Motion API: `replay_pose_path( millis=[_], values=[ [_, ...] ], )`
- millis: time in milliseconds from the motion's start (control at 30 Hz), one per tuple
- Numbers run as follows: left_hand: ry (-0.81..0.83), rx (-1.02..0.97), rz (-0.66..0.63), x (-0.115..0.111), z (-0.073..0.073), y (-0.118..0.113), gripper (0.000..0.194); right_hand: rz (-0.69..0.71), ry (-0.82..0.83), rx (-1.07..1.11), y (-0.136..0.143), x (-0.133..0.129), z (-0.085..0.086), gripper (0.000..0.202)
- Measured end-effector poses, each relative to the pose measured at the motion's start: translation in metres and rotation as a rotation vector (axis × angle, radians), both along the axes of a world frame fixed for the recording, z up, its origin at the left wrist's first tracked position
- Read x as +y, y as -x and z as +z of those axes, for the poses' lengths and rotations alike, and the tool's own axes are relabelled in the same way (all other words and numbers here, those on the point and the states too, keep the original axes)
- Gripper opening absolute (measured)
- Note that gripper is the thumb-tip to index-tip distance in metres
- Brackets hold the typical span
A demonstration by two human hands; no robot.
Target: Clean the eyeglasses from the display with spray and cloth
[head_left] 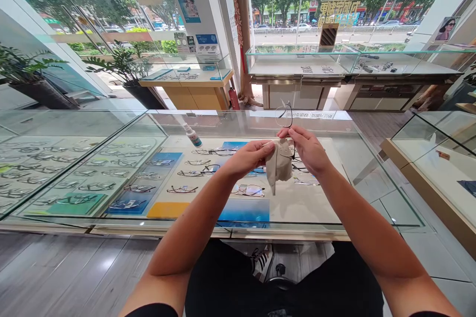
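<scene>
Above the glass counter, my right hand (305, 147) is closed on a pair of thin dark-framed eyeglasses (284, 115), one lens sticking up past the fingers. My left hand (256, 154) pinches a beige cleaning cloth (278, 166), which hangs down and bunches against the lower part of the glasses. The cloth hides that lower lens. A small white spray bottle (194, 136) with a blue label stands on the glass top, left of and beyond my hands.
Under the glass of the display counter (297, 210) lie rows of eyeglasses (182, 189) on white, blue and yellow panels. Another glass case (431, 158) stands at the right. Farther back are more showcases (297, 65), potted plants (128, 67) and a window onto a street.
</scene>
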State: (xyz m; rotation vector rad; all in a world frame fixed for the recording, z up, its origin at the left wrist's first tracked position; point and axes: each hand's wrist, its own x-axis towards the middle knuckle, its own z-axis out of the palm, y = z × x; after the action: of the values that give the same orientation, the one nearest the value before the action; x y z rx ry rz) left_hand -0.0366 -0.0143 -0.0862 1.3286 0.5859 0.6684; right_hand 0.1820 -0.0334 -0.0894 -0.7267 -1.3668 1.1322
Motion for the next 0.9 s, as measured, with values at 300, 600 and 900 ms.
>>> replay_pose_path(
  millis=[300,600,900],
  values=[
    [-0.054,0.003,-0.043,-0.001,0.005,0.001,0.059,0.109,0.093,0.005,0.008,-0.006,0.001,0.037],
    [0.073,-0.059,0.069,-0.003,-0.006,-0.01,0.057,0.094,0.186,0.092,0.018,-0.01,-0.002,0.048],
    [0.201,-0.185,0.155,-0.007,-0.019,-0.027,0.062,0.04,0.231,0.222,0.027,-0.017,0.005,0.045]
  ],
)
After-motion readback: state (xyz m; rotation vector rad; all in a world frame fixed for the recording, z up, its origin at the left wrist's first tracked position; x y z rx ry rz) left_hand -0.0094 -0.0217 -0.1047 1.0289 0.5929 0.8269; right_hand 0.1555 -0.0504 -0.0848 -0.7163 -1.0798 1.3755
